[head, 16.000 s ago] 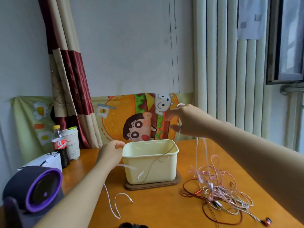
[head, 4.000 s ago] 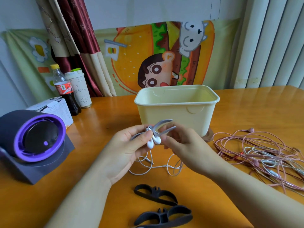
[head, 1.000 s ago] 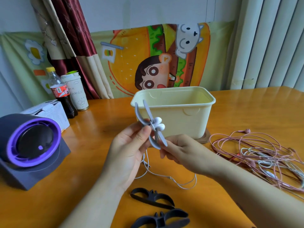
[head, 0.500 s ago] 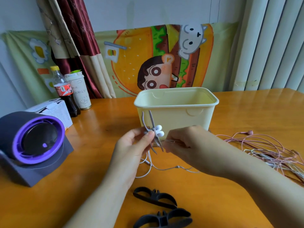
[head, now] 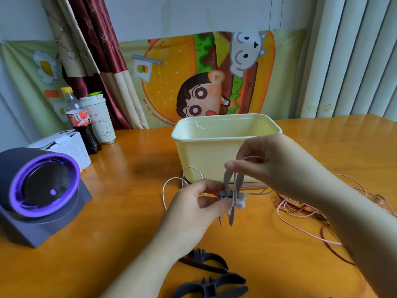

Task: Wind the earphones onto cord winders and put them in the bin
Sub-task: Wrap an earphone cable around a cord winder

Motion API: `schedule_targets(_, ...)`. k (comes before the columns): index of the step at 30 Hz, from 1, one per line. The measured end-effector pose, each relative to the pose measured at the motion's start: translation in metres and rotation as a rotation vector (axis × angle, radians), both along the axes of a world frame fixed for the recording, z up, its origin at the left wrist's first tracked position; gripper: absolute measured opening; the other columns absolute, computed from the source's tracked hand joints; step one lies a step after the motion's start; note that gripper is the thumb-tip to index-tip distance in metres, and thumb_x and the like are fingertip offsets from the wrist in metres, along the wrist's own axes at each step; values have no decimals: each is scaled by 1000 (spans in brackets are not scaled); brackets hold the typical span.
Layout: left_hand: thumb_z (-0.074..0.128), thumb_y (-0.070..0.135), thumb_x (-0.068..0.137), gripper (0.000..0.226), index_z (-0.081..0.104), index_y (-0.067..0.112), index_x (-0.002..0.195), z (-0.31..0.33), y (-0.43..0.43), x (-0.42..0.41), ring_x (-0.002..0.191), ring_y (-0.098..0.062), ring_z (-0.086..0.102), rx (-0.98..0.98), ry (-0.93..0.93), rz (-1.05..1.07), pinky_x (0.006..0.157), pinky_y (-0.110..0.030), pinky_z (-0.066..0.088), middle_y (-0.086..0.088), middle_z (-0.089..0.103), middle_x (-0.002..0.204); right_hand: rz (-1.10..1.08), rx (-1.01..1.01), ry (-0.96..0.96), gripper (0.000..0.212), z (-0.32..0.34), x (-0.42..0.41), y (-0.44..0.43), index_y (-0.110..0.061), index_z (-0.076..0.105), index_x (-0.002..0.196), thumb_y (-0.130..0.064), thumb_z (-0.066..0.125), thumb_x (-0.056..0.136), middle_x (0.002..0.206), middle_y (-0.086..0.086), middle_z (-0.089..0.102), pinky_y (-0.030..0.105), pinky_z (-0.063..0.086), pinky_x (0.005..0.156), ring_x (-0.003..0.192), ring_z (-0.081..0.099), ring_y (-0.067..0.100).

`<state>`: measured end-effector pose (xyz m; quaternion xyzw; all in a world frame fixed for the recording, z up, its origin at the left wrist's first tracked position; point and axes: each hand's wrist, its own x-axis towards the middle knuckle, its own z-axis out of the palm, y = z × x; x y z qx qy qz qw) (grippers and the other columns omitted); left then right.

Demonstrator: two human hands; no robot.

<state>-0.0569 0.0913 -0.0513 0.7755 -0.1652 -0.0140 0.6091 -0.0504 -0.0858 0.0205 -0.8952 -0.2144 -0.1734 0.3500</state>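
While the left hand (head: 197, 205) pinched the grey two-armed plastic cord winder (head: 228, 186) at its middle between thumb and fingers, the winder stood roughly upright in front of the pale yellow plastic bin (head: 206, 153), over the orange wooden table (head: 129, 211). Both buds of the white earphones (head: 241, 200) sat against the winder's middle. The right hand (head: 277, 168), fingers curled, pinched the thin white cord at the winder's upper tips. Slack cord looped out to the left of the hands. Two black cord winders (head: 204, 263) lay at the table's near edge. A tangle of pink earphones (head: 300, 214) lay to the right, on the table. A purple-rimmed dark device (head: 40, 190), a white carton (head: 64, 145), a cola bottle (head: 79, 121) and a paper cup (head: 101, 119) stood at the left.
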Motion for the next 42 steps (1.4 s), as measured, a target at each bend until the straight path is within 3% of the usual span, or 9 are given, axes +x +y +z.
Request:
schedule_targets(5, 75, 34, 76, 32, 68, 19, 104, 1, 2, 1, 98, -15, 70, -62, -7, -42, 94, -40, 52, 4, 75, 101, 15, 194, 107, 45, -6, 10, -6, -13, 67, 72, -57, 59, 68, 48, -8, 49, 17, 31, 46, 46, 38, 6)
schedule_targets(11, 74, 24, 78, 27, 69, 17, 104, 3, 0, -2, 98, -13, 70, -144, -19, -123, 86, -25, 53, 4, 75, 101, 119, 459, 325, 31, -23, 20, -6, -18, 62, 58, -47, 66, 70, 54, 1, 46, 19, 34, 48, 53, 38, 14)
schedule_targets(16, 80, 22, 70, 24, 77, 24, 94, 4, 0, 2, 101, -21, 69, -411, 71, -139, 83, -27, 54, -5, 74, 106, 221, 517, 586, 59, -60, 29, 11, 11, 59, 97, -43, 69, 74, 98, 45, 54, 66, 45, 83, 85, 55, 53)
schedule_targets(20, 74, 16, 72, 21, 77, 12, 93, 7, 0, 4, 92, -22, 72, -640, 190, -103, 74, -24, 57, -16, 74, 104, 226, 530, 578, 53, -68, 24, 20, 11, 57, 83, -42, 64, 82, 70, 14, 47, 32, 35, 60, 64, 36, 26)
schedule_targets(23, 65, 15, 77, 23, 77, 8, 95, 9, 0, 6, 88, -18, 72, -735, 245, -65, 74, -24, 59, -15, 74, 100, 168, 417, 487, 49, -67, 21, 21, 0, 55, 70, -40, 48, 97, 56, 4, 38, 22, 24, 48, 51, 28, 13)
schedule_targets(29, 58, 18, 75, 27, 76, 11, 93, 8, 2, 13, 73, -11, 72, -818, 317, 99, 74, -31, 60, -5, 76, 85, 143, 194, 379, 45, -62, 16, 25, -19, 52, 59, -30, 41, 101, 52, -8, 47, 17, 33, 50, 46, 37, 5)
schedule_targets(34, 60, 23, 78, 35, 70, 12, 110, 8, 9, 11, 80, -8, 69, -850, 371, 144, 90, -31, 49, 0, 75, 90, 225, 141, 486, 35, -60, 13, 27, -13, 66, 89, -25, 37, 103, 60, -4, 53, 32, 51, 64, 55, 52, 9)
schedule_targets(38, 60, 22, 79, 27, 73, 15, 101, 8, 6, 12, 83, -10, 69, -841, 343, 173, 92, -33, 49, -1, 76, 99, 237, -54, 436, 27, -56, 7, 31, -12, 64, 99, -21, 39, 102, 70, -3, 59, 13, 41, 54, 51, 50, 3)
schedule_targets(42, 62, 22, 77, 28, 74, 14, 101, 6, 6, 12, 86, -17, 59, -785, 299, 218, 89, -31, 47, -4, 76, 100, 193, -290, 295, 25, -48, 0, 31, -15, 63, 101, -23, 40, 101, 80, 0, 65, 21, 46, 66, 71, 57, 10)
